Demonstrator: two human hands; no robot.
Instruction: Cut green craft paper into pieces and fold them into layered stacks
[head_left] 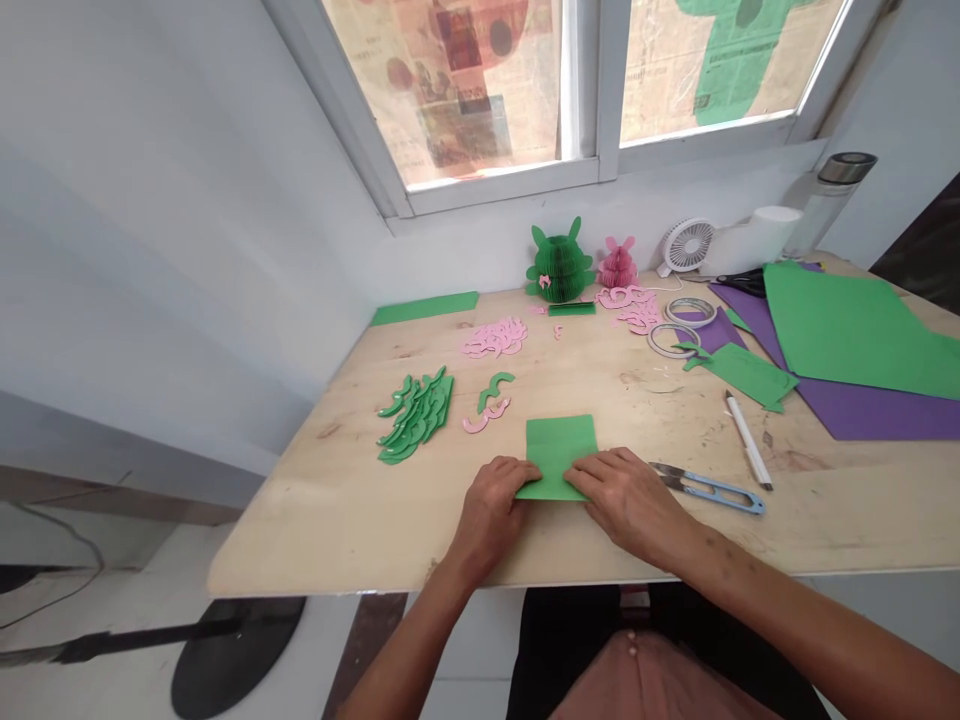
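Note:
A square piece of green paper (559, 445) lies on the table in front of me. My left hand (496, 497) holds its near left corner, fingers on top and curled. At the near right corner, my right hand (616, 490) grips the same paper with bent fingers; both thumbs are mostly hidden. Just right of that hand are blue thread snips (712, 490) and a white marker (748, 440). Beyond my left hand lie a curved green paper cutout (495, 390) and a pink paper cutout (486, 415).
Green cutouts (415, 415) are piled at left, pink cutouts (496, 338) farther back. A green paper figure (559, 265) and pink one (617, 266) stand by the wall. Tape rolls (673, 340), a small fan (686, 246), green sheets (855, 330) and purple sheets (885, 408) sit right.

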